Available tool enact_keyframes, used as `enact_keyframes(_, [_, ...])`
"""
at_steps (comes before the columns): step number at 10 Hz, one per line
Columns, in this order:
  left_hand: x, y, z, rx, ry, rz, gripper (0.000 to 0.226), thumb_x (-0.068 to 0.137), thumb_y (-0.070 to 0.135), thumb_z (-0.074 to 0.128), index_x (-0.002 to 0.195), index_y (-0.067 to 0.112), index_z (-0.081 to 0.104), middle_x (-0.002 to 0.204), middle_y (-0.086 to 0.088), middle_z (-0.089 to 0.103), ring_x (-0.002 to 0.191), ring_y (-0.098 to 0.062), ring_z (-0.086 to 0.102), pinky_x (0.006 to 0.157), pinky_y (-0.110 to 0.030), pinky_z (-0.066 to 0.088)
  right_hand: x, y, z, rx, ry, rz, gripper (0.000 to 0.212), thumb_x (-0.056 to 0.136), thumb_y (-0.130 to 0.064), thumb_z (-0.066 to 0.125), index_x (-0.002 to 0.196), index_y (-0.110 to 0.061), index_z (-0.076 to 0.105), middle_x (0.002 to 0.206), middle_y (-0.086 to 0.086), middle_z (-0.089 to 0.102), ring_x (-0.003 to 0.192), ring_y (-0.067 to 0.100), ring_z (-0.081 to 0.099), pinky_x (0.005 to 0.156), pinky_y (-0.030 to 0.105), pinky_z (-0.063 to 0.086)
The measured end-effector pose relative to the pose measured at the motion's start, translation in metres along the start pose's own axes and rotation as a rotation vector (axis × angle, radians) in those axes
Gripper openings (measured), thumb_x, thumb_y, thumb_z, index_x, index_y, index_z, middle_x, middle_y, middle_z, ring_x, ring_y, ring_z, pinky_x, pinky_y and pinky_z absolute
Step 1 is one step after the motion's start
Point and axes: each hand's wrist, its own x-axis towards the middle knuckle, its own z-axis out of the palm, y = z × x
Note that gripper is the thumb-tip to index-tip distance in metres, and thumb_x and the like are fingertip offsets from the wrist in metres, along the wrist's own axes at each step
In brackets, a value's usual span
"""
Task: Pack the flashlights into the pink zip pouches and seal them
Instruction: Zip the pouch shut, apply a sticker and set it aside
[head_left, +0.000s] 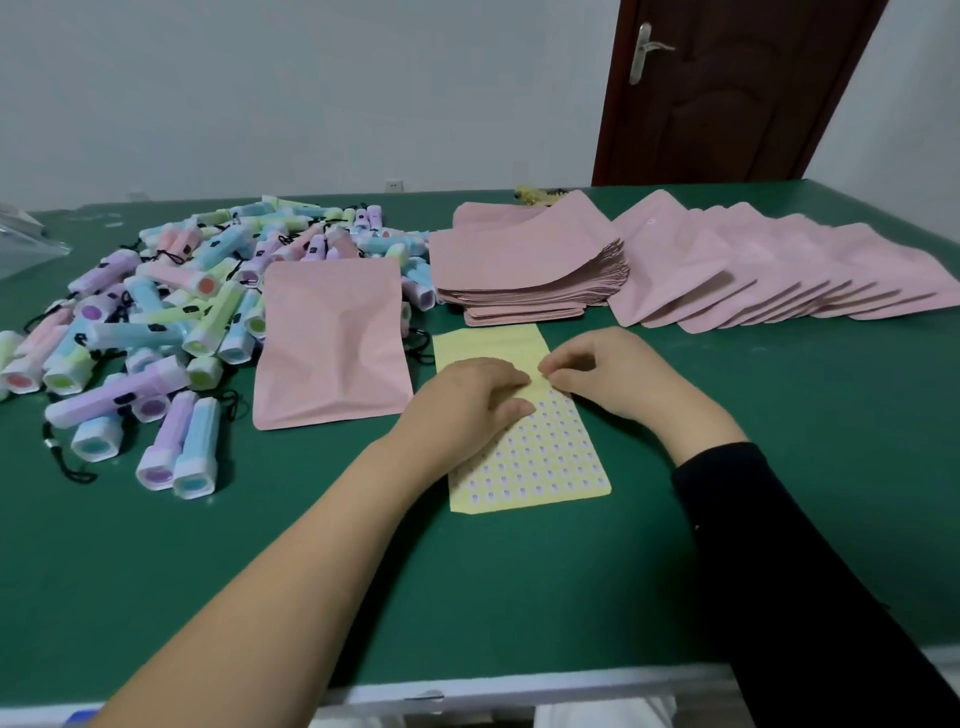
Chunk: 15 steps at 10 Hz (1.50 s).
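The bulging pink zip pouch (332, 343) lay just left of the yellow sticker sheet (540, 462), with the flashlights (156, 312) heaped farther left. Lifting one sticker cleanly probably wanted the sheet pinned flat. The left hand (467, 400) pressed it down with loosely bent fingers, and the right hand (602, 374) pinched at its middle with curled fingertips.

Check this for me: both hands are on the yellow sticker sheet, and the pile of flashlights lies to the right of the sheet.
One detail is wrong. In the head view the left hand and right hand are indeed on the yellow sticker sheet, but the pile of flashlights lies to the left of the sheet, not the right.
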Motion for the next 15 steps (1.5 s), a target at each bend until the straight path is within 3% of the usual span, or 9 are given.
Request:
enact_keyframes(2, [0.000,-0.001,0.001,-0.047,0.020,-0.069,0.035,0.093,0.042,0.062,0.126,0.030,0.064,0.131,0.011,0.062,0.121,-0.012,0.054,0.098,-0.027,0.040,-0.002,-0.003,0.000,-0.051,-0.026,0.013,0.022,0.084,-0.020,0.073,0.105,-0.024,0.073,0.095,-0.017,0.065,0.084,-0.004,0.057,0.067,0.003,0.034])
enact_keyframes(4, [0.001,0.000,0.001,-0.043,0.058,-0.126,0.028,0.092,0.045,0.062,0.117,0.032,0.066,0.116,0.013,0.068,0.107,-0.010,0.060,0.091,-0.035,0.049,-0.004,-0.006,0.001,-0.077,-0.013,0.016,0.010,0.083,-0.019,0.074,0.086,-0.028,0.071,0.074,-0.020,0.058,0.067,-0.002,0.052,0.057,0.012,0.034])
enact_keyframes(5, [0.002,0.001,0.001,-0.039,0.071,-0.143,0.024,0.092,0.043,0.063,0.112,0.031,0.067,0.110,0.012,0.069,0.103,-0.010,0.060,0.088,-0.034,0.050,-0.004,-0.007,0.001,-0.072,-0.007,0.009,0.016,0.082,-0.018,0.075,0.079,-0.031,0.067,0.070,-0.019,0.055,0.064,-0.001,0.051,0.056,0.014,0.034])
enact_keyframes(9, [0.004,0.001,0.003,-0.035,0.092,-0.150,0.021,0.093,0.041,0.062,0.109,0.031,0.069,0.107,0.013,0.071,0.100,-0.010,0.062,0.087,-0.033,0.050,-0.003,-0.006,0.002,-0.077,0.022,0.019,0.021,0.079,-0.019,0.077,0.070,-0.033,0.065,0.065,-0.019,0.055,0.055,-0.011,0.050,0.048,0.008,0.031])
enact_keyframes(12, [0.004,0.000,0.004,-0.021,0.112,-0.136,0.022,0.093,0.042,0.062,0.110,0.030,0.068,0.109,0.012,0.070,0.102,-0.010,0.061,0.087,-0.031,0.049,-0.003,-0.008,0.003,-0.044,0.013,0.020,0.022,0.085,-0.017,0.069,0.070,-0.032,0.062,0.077,-0.017,0.062,0.072,-0.001,0.055,0.060,0.016,0.038])
enact_keyframes(14, [0.001,-0.001,0.004,-0.012,0.098,-0.098,0.028,0.093,0.046,0.060,0.115,0.031,0.066,0.113,0.012,0.069,0.106,-0.011,0.061,0.090,-0.032,0.049,-0.003,-0.012,0.001,0.059,0.087,0.020,0.019,0.092,-0.019,0.062,0.078,-0.033,0.060,0.085,-0.015,0.064,0.078,-0.003,0.055,0.061,0.008,0.035])
enact_keyframes(15, [-0.001,-0.005,-0.009,-0.052,0.189,-0.088,0.031,0.094,0.043,0.058,0.120,0.027,0.066,0.119,0.009,0.068,0.109,-0.013,0.060,0.093,-0.032,0.047,-0.003,-0.017,0.000,0.222,0.133,0.030,0.015,0.094,-0.020,0.061,0.083,-0.030,0.063,0.087,-0.014,0.064,0.076,-0.003,0.055,0.063,0.005,0.039])
